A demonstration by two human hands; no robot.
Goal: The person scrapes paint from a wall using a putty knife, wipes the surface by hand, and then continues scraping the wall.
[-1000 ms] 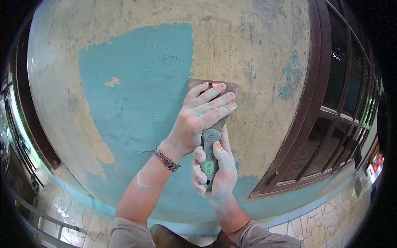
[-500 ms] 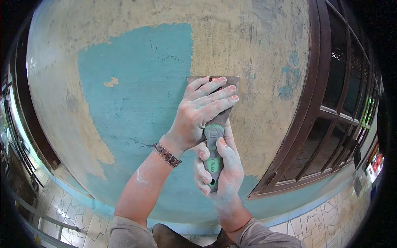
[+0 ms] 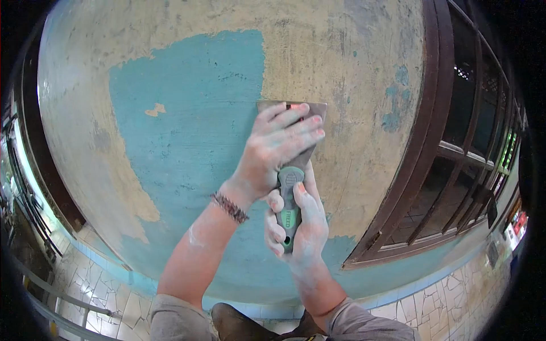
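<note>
A wide metal scraper [image 3: 320, 113] with a grey and green handle lies against the wall [image 3: 187, 131], its blade edge upward at the border between blue and yellowish paint. My right hand [image 3: 304, 221] is wrapped round the handle, thumb along its top. On the blade rests my left hand [image 3: 276, 145], fingers together and stretched across the metal, pressing it to the wall. White dust coats both hands. A braided bracelet [image 3: 230, 208] circles my left wrist. The blade's middle is hidden under my left fingers.
A brown wooden window frame [image 3: 418, 148] with dark panes stands at the right. At the left edge is another dark frame [image 3: 34, 131]. Metal rails [image 3: 68, 298] run at the lower left, above a floor of irregular tiles [image 3: 438, 304].
Both hands and the scraper have moved slightly up the wall. The handle's lower end has shifted a little to the left. My grip looks the same.
</note>
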